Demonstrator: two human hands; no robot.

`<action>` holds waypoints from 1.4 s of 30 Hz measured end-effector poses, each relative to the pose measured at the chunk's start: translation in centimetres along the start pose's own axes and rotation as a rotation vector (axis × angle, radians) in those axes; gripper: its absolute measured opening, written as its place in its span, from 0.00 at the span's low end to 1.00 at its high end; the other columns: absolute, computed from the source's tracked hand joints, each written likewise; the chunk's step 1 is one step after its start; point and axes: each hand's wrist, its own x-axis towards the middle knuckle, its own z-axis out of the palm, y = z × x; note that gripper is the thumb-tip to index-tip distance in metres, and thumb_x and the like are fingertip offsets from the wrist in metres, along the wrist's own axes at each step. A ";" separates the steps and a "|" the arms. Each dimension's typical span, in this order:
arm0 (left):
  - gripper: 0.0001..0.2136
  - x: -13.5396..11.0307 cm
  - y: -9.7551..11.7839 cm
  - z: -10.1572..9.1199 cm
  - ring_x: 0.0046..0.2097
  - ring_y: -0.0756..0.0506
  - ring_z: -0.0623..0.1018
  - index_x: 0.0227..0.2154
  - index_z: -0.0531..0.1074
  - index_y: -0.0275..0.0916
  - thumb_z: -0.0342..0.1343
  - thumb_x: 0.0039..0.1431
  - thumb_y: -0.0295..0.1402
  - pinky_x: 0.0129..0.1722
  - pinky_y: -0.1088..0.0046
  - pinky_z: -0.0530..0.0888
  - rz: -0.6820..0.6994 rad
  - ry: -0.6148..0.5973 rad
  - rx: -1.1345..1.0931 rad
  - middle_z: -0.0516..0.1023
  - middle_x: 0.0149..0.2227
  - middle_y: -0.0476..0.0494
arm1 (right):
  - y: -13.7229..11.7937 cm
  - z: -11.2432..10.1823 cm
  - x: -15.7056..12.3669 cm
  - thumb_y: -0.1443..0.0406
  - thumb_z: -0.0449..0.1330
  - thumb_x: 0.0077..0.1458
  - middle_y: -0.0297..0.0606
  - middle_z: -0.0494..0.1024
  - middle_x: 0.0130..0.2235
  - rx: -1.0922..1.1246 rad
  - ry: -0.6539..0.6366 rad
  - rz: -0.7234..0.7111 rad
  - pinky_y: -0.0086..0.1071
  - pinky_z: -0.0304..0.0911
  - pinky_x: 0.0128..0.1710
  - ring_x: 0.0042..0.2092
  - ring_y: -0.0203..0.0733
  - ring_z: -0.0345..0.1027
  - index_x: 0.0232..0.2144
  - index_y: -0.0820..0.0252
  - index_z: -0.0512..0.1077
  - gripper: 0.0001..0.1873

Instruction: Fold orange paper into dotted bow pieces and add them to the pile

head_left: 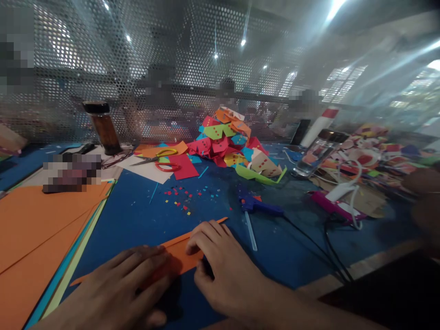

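Observation:
A narrow strip of orange paper (185, 262) lies slantwise on the blue table in front of me, its far edge folded up in a thin band. My left hand (129, 279) rests on its left part, fingers stretched over the paper and pressing it down. Curled fingers of my right hand (223, 263) bear on the right part near the fold, with the thumb bent at the near edge. Both hands hide much of the strip. Beyond my right hand are a blue glue gun (261, 206) and its clear glue stick (250, 231).
Large orange sheets (41, 229) lie stacked on the left. Scissors with yellow and red handles (165, 160) rest on paper ahead. A pile of coloured paper pieces (223, 142) stands behind scattered confetti. A jar (101, 128), glass bottle (318, 153) and magenta power strip (337, 208) stand around.

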 end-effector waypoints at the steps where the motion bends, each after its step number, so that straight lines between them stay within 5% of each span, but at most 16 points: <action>1: 0.20 0.1 0.0 -0.1 0.43 0.44 0.83 0.48 0.76 0.42 0.46 0.70 0.48 0.39 0.72 0.78 -0.002 0.000 0.000 0.84 0.45 0.45 | 0.1 0.0 0.0 0.76 0.52 0.42 0.34 0.71 0.42 -0.003 0.001 0.008 0.39 0.53 0.46 0.45 0.42 0.60 0.36 0.58 0.67 0.17; 5: 0.19 0.0 0.2 0.1 0.43 0.45 0.82 0.49 0.76 0.43 0.45 0.70 0.48 0.41 0.73 0.77 -0.015 0.013 -0.010 0.84 0.45 0.46 | 0.2 -0.2 -0.2 0.77 0.52 0.42 0.34 0.71 0.42 -0.016 0.014 -0.008 0.39 0.53 0.46 0.45 0.42 0.61 0.36 0.58 0.68 0.18; 14: 0.19 0.2 0.0 -0.1 0.42 0.44 0.82 0.45 0.77 0.42 0.48 0.69 0.49 0.40 0.73 0.78 0.007 0.042 0.025 0.85 0.42 0.42 | 0.1 -0.5 -0.2 0.74 0.55 0.55 0.35 0.75 0.42 -0.062 -0.037 -0.322 0.38 0.55 0.50 0.45 0.41 0.63 0.39 0.58 0.73 0.11; 42: 0.14 -1.1 -0.8 0.1 0.47 0.43 0.84 0.40 0.76 0.41 0.53 0.66 0.46 0.43 0.74 0.82 0.097 -0.008 0.019 0.84 0.47 0.39 | 0.6 -0.4 -0.2 0.72 0.56 0.56 0.35 0.76 0.43 -0.082 -0.070 -0.344 0.37 0.57 0.47 0.44 0.41 0.64 0.39 0.57 0.73 0.10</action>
